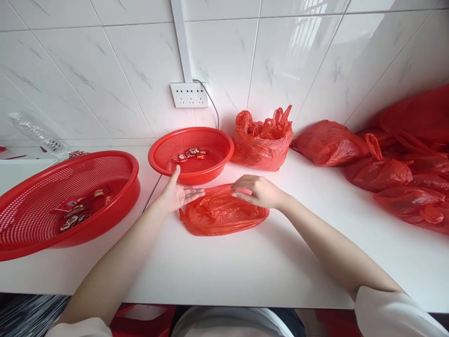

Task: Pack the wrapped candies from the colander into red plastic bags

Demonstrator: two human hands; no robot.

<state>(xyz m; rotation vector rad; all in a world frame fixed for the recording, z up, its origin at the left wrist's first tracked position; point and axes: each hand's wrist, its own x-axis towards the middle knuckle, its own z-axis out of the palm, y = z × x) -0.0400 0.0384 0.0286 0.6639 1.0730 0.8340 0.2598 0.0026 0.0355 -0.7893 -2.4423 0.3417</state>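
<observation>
A thin red plastic bag lies spread and crumpled on the white table in front of me, its mouth loosely open. At its left upper edge is my left hand, palm turned inward, thumb up and fingers stretched out, holding nothing. My right hand is over the bag's right upper edge with its fingers curved and the thumb apart from them; the bag's rim passes close to the fingertips. Just behind the bag stands a round red basket with several small wrapped packets inside.
A larger red basket with wrapped packets stands at the left, a clear bottle behind it. An upright red bag stands beyond my right hand. Several filled red bags line the right. A socket strip is on the tiled wall.
</observation>
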